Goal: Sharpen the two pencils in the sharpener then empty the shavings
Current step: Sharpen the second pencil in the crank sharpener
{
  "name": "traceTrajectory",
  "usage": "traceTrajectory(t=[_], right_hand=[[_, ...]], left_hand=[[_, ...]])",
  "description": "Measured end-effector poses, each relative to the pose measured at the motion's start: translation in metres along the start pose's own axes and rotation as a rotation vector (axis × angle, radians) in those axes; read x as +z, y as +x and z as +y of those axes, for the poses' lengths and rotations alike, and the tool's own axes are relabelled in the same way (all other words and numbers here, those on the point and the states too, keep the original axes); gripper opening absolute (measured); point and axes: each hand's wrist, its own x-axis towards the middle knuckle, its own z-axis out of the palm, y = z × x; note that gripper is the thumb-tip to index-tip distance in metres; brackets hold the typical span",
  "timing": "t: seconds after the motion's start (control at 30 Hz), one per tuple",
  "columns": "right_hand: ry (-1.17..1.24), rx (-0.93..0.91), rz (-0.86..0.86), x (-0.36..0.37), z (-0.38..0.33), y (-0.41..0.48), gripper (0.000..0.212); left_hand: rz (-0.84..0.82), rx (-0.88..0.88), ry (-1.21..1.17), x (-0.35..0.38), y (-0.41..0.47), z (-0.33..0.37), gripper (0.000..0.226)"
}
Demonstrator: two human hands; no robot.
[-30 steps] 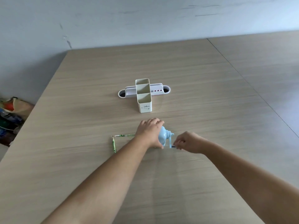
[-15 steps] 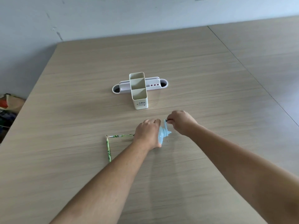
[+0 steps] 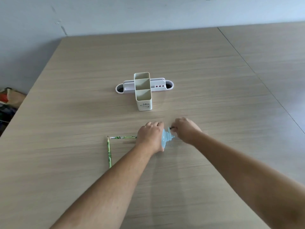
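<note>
Two pencils (image 3: 123, 137) (image 3: 109, 152), one lying crosswise into the sharpener (image 3: 165, 139) under left hand (image 3: 151, 136) grip, right hand (image 3: 185, 129) pinching crank.

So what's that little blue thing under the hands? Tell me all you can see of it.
It is a pale blue sharpener of glossy plastic, standing on the wooden table. Its right side steps down in rings to a small hub with a crank. The left hand covers its body and steadies it; the right hand pinches the crank's dark knob. A green pencil runs in from the left under the left hand.
</note>
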Motion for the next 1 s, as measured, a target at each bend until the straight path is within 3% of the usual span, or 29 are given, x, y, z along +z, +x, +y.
traceTrajectory(t=[0.17,0.33,0.5,0.63,0.73,0.87,1.0], right_hand=[[0.061,-0.129,-0.183,0.003,-0.007,-0.059,0.021],[0.065,-0.1,0.01,-0.043,0.0,-0.014,0.022],[-0.064,-0.021,-0.064,0.012,0.001,-0.007,0.023],[-0.008,-0.16,-0.157,0.006,0.001,-0.054,0.019],[0.012,-0.227,-0.047,-0.031,0.0,-0.048,0.018],[-0.053,-0.111,0.116,-0.037,-0.003,-0.005,0.021],[-0.098,-0.044,0.02,0.013,0.001,-0.006,0.021]], left_hand=[[-0.002,-0.009,-0.009,-0.001,0.001,0.0,0.066],[0.029,0.021,0.014,0.001,0.0,0.0,0.067],[0.016,-0.034,-0.014,0.001,-0.001,0.003,0.068],[0.012,-0.035,-0.021,0.001,-0.001,0.003,0.07],[0.034,-0.013,-0.001,0.001,0.0,0.001,0.065],[0.021,-0.002,0.025,0.001,-0.001,0.002,0.071],[0.017,-0.039,-0.003,0.001,0.0,0.004,0.067]])
